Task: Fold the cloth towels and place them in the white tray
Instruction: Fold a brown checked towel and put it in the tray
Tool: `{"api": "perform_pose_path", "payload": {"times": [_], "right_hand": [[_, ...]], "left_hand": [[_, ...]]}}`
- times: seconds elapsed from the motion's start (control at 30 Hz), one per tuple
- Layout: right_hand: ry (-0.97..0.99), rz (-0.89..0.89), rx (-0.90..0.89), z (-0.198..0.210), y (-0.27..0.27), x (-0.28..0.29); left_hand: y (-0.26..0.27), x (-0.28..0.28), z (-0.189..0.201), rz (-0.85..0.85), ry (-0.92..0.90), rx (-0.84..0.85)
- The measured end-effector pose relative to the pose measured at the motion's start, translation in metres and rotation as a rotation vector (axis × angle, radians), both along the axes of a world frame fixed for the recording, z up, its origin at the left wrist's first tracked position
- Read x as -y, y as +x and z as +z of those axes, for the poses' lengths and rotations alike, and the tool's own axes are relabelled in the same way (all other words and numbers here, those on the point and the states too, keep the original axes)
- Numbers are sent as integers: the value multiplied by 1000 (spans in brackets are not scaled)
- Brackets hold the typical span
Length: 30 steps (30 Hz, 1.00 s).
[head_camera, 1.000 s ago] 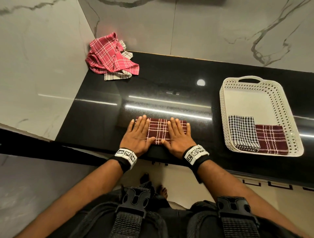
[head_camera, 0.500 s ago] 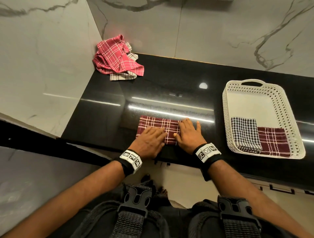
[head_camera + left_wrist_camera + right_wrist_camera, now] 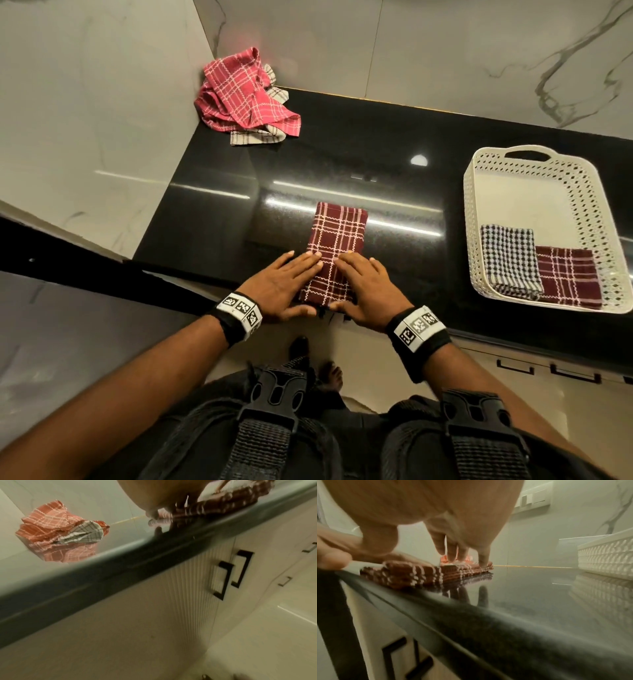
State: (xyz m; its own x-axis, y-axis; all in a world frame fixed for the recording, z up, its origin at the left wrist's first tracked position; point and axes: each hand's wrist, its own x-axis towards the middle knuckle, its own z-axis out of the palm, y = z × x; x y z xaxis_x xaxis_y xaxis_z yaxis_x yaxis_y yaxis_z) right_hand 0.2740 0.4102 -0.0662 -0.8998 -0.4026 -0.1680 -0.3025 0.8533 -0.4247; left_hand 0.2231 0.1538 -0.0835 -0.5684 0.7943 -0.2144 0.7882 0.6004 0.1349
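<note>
A maroon plaid towel point(image 3: 337, 240), folded into a narrow strip, lies on the black counter point(image 3: 394, 144) with its long side pointing away from me. My left hand point(image 3: 284, 284) and right hand point(image 3: 366, 291) lie flat on its near end, fingers straight, thumbs along the near edge by the counter's front. In the right wrist view my fingertips point(image 3: 482, 562) press on the towel point(image 3: 419, 573). The white tray point(image 3: 479, 219) stands at the right and holds a folded black-and-white checked towel point(image 3: 507, 260) beside a folded maroon plaid one point(image 3: 565, 281).
A crumpled red plaid towel point(image 3: 239, 96) lies over a cream striped one point(image 3: 257, 137) in the back left corner against the marble walls. Cabinet doors with black handles point(image 3: 223, 580) sit under the counter edge. Bare counter lies between the towel and the tray.
The maroon towel has turned from lying crosswise to lying lengthwise away from me. Both hands have come together on its near end.
</note>
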Motion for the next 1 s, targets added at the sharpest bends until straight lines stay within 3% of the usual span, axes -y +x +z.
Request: {"api": "perform_pose_path", "payload": {"times": [0.07, 0.13, 0.23, 0.37, 0.47, 0.57, 0.63, 0.8, 1.0], "right_hand": [[166, 98, 123, -11, -3, -2], [275, 131, 122, -19, 2, 0], [245, 89, 64, -25, 13, 3], [-48, -38, -14, -32, 27, -2], [-352, -233, -19, -24, 26, 3], [-619, -530, 97, -6, 13, 14], [-676, -694, 132, 1, 0, 24], [-532, -929, 56, -4, -29, 43], [-275, -1013, 86, -2, -50, 50]], "left_hand": [[6, 3, -9, 8, -56, -14], [7, 2, -16, 31, -43, -34], [9, 1, -17, 69, 83, -28], [9, 6, -20, 67, 323, 4], [4, 3, -12, 188, 479, 146], [-5, -7, 6, 396, 485, 317], [-17, -15, 16, 440, 488, 361], [-50, -37, 22, 551, 497, 403], [-62, -57, 17, 692, 397, 320]]}}
